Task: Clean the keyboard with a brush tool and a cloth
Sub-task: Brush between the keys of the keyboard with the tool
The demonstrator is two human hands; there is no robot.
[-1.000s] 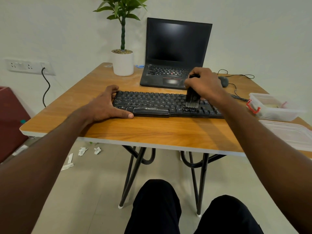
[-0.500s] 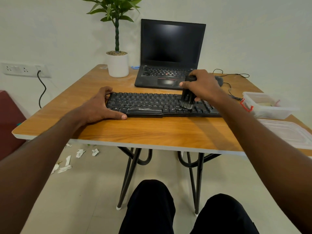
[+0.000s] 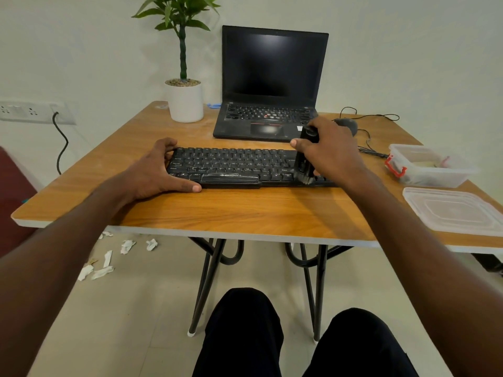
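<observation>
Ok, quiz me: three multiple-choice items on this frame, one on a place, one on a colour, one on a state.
1. Where do the brush bristles sit on the keyboard?
A. near its right end
B. at its left end
C. off it, on the table

2. What colour are the clips on the open plastic container?
A. blue
B. red
C. green

3. What is the left hand doing?
A. holding a cloth
B. hanging off the table
C. bracing the keyboard's left end

Answers: 1 A, the right hand holds the bristles on keys there. 2 B, red clips show on its left side. 3 C, fingers and thumb bracket that end.
</observation>
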